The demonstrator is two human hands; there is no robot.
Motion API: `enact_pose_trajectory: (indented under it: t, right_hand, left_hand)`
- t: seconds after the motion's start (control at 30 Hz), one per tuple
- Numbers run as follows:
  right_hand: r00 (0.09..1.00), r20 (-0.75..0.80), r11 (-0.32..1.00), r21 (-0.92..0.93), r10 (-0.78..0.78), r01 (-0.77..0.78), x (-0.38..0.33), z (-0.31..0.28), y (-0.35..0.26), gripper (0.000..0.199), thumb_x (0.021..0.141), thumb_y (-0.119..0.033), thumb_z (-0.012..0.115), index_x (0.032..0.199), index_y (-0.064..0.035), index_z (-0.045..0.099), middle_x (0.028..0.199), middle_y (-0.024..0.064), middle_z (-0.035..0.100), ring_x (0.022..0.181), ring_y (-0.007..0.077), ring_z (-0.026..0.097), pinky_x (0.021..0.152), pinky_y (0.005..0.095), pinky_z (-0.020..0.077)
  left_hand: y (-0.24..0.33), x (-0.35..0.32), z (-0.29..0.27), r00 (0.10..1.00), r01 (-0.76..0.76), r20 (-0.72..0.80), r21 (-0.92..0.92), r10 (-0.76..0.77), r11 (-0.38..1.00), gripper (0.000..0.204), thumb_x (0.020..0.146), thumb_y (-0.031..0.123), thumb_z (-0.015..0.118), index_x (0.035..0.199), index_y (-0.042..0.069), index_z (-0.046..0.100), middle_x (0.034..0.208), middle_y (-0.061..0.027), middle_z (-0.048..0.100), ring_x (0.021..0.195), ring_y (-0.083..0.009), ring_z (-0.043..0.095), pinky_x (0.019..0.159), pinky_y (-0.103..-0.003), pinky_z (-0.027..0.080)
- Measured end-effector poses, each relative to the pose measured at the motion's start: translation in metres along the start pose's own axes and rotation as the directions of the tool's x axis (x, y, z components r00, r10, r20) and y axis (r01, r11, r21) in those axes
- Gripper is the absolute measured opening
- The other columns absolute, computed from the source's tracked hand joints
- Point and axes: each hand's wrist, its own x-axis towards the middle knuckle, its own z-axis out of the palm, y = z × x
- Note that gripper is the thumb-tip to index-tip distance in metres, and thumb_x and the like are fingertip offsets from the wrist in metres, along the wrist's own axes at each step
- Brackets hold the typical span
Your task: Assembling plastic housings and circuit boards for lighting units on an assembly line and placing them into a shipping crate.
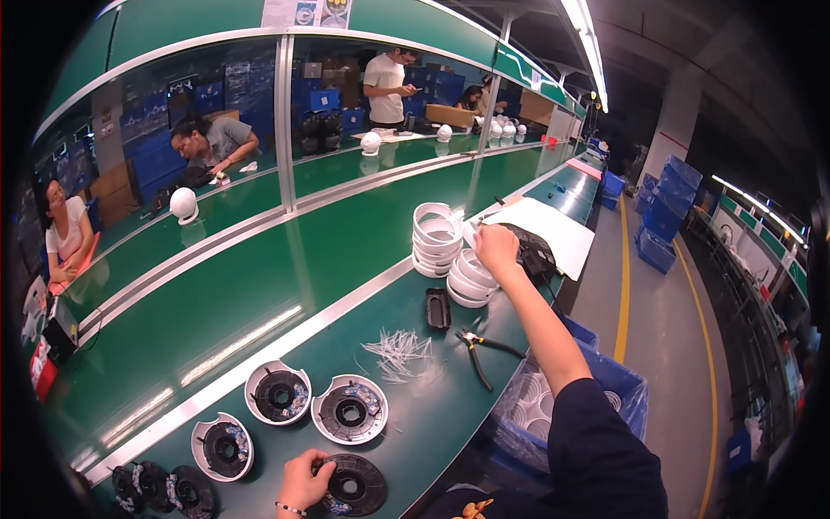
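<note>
Left hand (303,483) grips black disc (353,486); right hand (496,248) reaches white rings (469,278)

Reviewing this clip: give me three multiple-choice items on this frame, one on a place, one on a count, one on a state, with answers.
1. Where do the pliers lie?
A. On the bench beside the cable-tie pile
B. In the blue bin
C. On the moving belt

2. How many white-shelled housings sit in the group near the left hand?
A. One
B. Three
C. Six

3. What is the left hand doing?
A. Hanging free in the air
B. Gripping the pliers
C. Resting on a black disc

Answers: 1 A, the pliers lie just right of the ties; 2 B, three white shells show; 3 C, its fingers lie on the disc's rim while the right hand reaches the white ring stacks.
</note>
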Motion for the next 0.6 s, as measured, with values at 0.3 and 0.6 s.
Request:
enact_pose_trajectory:
  t: [0.3, 0.6]
  right_hand:
    - [0.902, -0.349, 0.674, 0.604, -0.256, 0.425, -0.054, -0.11, -0.09, 0.006, 0.072, -0.007, 0.062, 0.069, -0.0016, 0.06, 0.063, 0.0103, 0.058, 0.05, 0.0234, 0.056, 0.048, 0.0284, 0.0439]
    - [0.44, -0.556, -0.05, 0.658, -0.705, 0.752, -0.158, -0.108, -0.139, 0.033, 0.07, -0.017, 0.066, 0.052, -0.0065, 0.041, 0.07, 0.0092, 0.054, 0.05, 0.0187, 0.05, 0.038, 0.0266, 0.0381]
  left_hand:
    - [-0.03, -0.005, -0.013, 0.984, 0.147, 0.146, -0.355, -0.101, 0.923, 0.011, 0.076, 0.003, 0.061, 0.086, -0.002, 0.057, 0.073, -0.0013, 0.06, 0.064, -0.0042, 0.053, 0.058, -0.017, 0.043]
    - [-0.046, -0.021, -0.035, 0.974, 0.223, 0.148, -0.524, -0.17, 0.822, 0.011, 0.079, 0.003, 0.058, 0.088, -0.003, 0.058, 0.074, -0.0019, 0.06, 0.064, -0.0043, 0.054, 0.057, -0.016, 0.043]
